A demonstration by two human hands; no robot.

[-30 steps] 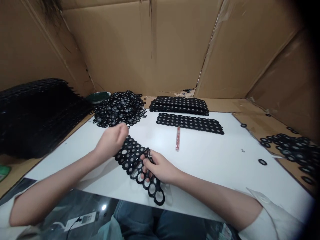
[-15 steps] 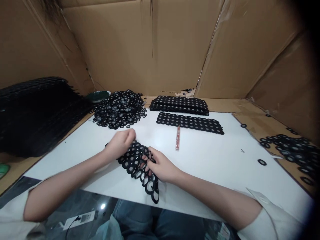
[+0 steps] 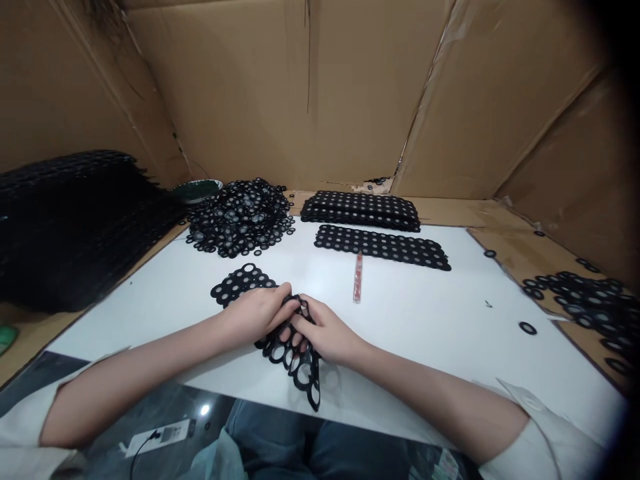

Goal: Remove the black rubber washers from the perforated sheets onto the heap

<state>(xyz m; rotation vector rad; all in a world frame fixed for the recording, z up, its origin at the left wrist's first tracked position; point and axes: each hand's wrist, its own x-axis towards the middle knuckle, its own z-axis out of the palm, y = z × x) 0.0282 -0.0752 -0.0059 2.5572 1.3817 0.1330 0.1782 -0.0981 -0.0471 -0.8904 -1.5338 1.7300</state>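
My left hand (image 3: 260,312) and my right hand (image 3: 323,333) meet at the middle of a black perforated strip of joined rings (image 3: 293,357) on the white sheet (image 3: 425,320). Both hands pinch the strip, fingers closed on it. The strip's far end (image 3: 237,283) lies flat on the sheet, left of my left hand. Its near end hangs past the sheet's front edge, with empty ring holes.
A heap of loose black rings (image 3: 240,217) lies at the back left. A stack of black strips (image 3: 360,208) and a single strip (image 3: 383,245) lie behind a small red stick (image 3: 357,277). A large black pile (image 3: 70,220) fills the left. More rings (image 3: 585,297) lie right. Cardboard walls surround.
My left hand came down and back along the strip to meet my right hand. The strip's far end, held up before, now lies flat on the sheet.
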